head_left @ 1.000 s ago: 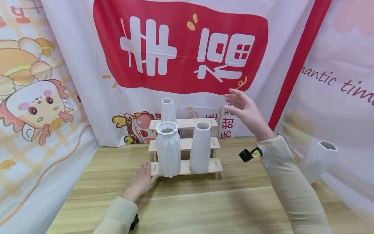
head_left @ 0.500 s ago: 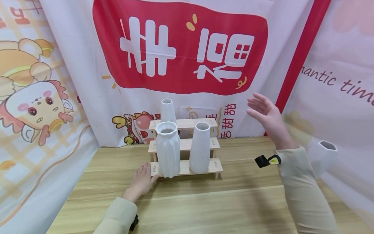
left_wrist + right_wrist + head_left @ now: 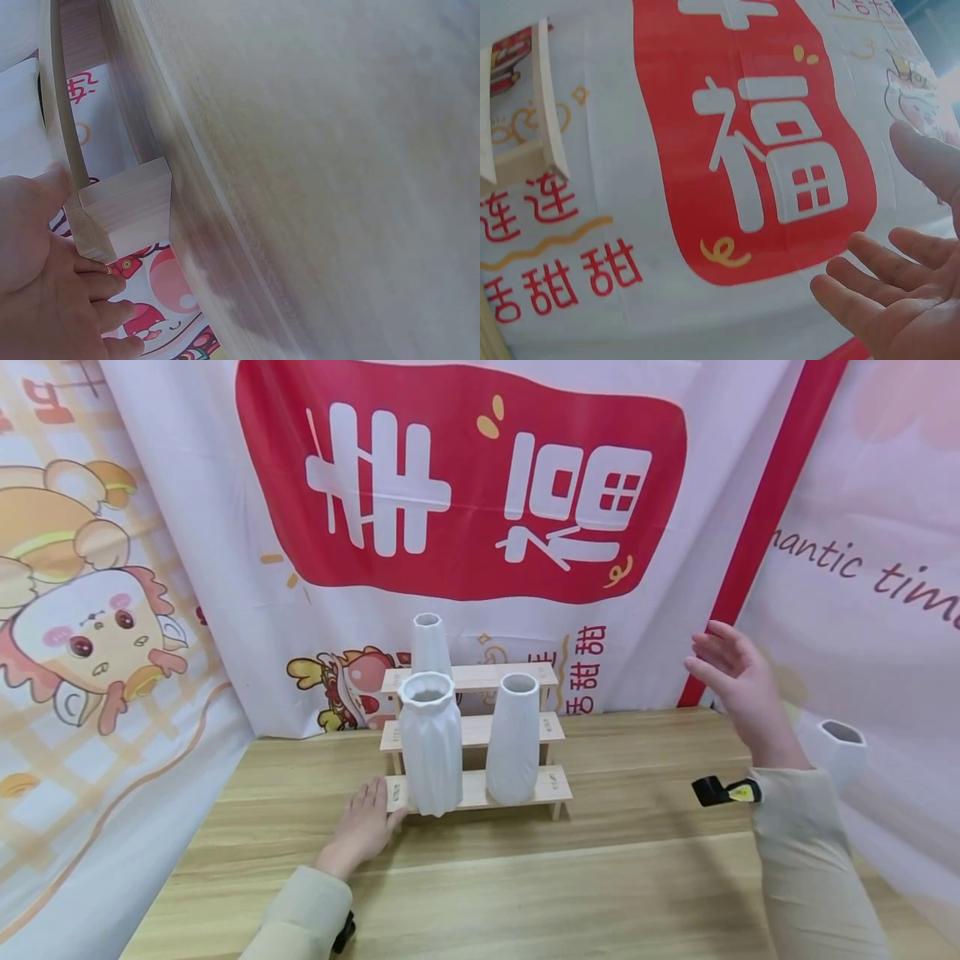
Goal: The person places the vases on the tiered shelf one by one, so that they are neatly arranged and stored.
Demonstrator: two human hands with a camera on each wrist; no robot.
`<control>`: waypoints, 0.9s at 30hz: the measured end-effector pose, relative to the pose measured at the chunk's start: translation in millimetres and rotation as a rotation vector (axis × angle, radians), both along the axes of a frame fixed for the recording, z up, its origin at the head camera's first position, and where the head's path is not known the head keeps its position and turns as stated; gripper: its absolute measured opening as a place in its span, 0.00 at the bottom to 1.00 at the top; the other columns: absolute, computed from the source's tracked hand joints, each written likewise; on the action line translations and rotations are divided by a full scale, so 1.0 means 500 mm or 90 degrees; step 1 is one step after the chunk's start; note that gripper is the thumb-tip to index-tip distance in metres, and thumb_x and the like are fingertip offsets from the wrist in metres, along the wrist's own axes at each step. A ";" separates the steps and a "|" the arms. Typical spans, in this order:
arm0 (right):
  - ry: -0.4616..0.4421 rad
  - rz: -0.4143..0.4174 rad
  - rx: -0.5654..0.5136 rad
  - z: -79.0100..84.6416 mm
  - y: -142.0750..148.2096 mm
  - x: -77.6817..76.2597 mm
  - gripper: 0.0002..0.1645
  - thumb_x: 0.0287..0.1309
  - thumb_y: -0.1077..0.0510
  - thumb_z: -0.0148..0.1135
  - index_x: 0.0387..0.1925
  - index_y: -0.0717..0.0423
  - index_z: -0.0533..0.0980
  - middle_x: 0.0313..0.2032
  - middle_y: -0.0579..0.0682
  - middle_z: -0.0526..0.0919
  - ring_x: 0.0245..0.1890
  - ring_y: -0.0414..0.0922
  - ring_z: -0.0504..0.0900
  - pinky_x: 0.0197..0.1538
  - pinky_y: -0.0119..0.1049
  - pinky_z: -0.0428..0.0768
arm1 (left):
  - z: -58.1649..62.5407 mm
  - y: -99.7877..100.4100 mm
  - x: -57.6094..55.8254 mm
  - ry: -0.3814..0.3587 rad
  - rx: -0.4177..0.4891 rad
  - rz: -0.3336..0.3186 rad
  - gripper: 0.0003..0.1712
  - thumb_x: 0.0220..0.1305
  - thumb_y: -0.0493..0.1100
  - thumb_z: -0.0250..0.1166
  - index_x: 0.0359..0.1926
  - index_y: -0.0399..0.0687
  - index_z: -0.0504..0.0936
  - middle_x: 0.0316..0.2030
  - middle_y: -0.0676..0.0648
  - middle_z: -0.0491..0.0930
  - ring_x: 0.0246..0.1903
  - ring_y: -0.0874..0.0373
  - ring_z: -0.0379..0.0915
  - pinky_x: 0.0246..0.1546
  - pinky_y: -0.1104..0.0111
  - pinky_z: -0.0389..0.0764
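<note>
At the left end of the lowest step of a three-step wooden display stand [image 3: 475, 787], my left hand [image 3: 363, 827] holds the corner. Its thumb lies at the front edge and its fingers along the outer end; in the left wrist view the fingers [image 3: 101, 296] reach past the leg. Two white vases stand on the bottom step: a ribbed one with a flared rim [image 3: 432, 752] and a smoother tapered one [image 3: 514, 743]. A narrow white vase [image 3: 431, 647] stands on the top step. My right hand [image 3: 750, 693] hangs raised and empty at the right, fingers spread.
A white vase with an angular mouth [image 3: 838, 752] stands at the far right, partly hidden by my right arm. The wooden table [image 3: 585, 893] meets a printed white backdrop cloth [image 3: 645, 660] behind the stand. Printed cloths also hang at left and right.
My right hand has moved right and slightly down, away from the stand, toward the vase at the far right. The left hand, the stand and its vases have stayed put.
</note>
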State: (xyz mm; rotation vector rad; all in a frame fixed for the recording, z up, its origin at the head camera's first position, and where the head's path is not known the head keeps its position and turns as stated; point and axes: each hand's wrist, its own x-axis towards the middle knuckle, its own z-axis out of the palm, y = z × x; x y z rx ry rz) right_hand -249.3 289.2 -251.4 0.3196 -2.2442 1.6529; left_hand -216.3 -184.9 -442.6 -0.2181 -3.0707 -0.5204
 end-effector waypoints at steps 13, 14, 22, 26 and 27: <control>0.013 -0.027 -0.118 -0.030 0.088 0.026 0.41 0.57 0.59 0.61 0.69 0.47 0.54 0.60 0.47 0.66 0.61 0.42 0.62 0.54 0.20 0.66 | -0.001 -0.001 0.000 0.003 0.001 0.000 0.39 0.71 0.50 0.47 0.65 0.20 0.47 0.64 0.24 0.47 0.63 0.30 0.42 0.61 0.43 0.44; 0.018 -0.027 -0.138 -0.032 0.094 0.027 0.41 0.57 0.61 0.61 0.68 0.48 0.54 0.59 0.46 0.67 0.62 0.41 0.62 0.55 0.20 0.65 | -0.001 -0.001 0.000 0.004 0.001 0.000 0.39 0.70 0.51 0.47 0.65 0.20 0.47 0.64 0.24 0.47 0.63 0.30 0.42 0.61 0.43 0.44; 0.060 -0.053 -0.201 -0.049 0.140 0.042 0.40 0.55 0.66 0.62 0.67 0.50 0.58 0.52 0.42 0.71 0.59 0.38 0.65 0.52 0.18 0.66 | -0.003 -0.002 0.000 0.006 0.000 0.002 0.39 0.70 0.51 0.48 0.65 0.21 0.47 0.64 0.25 0.47 0.63 0.31 0.42 0.61 0.43 0.44; 0.065 -0.065 -0.205 -0.060 0.161 0.052 0.40 0.54 0.67 0.62 0.67 0.49 0.58 0.52 0.41 0.72 0.58 0.36 0.65 0.51 0.17 0.67 | -0.004 -0.001 0.000 0.004 0.001 0.001 0.40 0.70 0.51 0.47 0.65 0.21 0.46 0.64 0.25 0.46 0.64 0.31 0.42 0.62 0.43 0.44; 0.061 -0.073 -0.197 -0.063 0.167 0.054 0.41 0.54 0.66 0.63 0.67 0.49 0.58 0.53 0.42 0.71 0.58 0.36 0.65 0.51 0.17 0.66 | -0.005 -0.001 0.000 0.005 0.000 0.001 0.40 0.70 0.51 0.47 0.65 0.21 0.46 0.64 0.25 0.46 0.64 0.31 0.42 0.62 0.43 0.44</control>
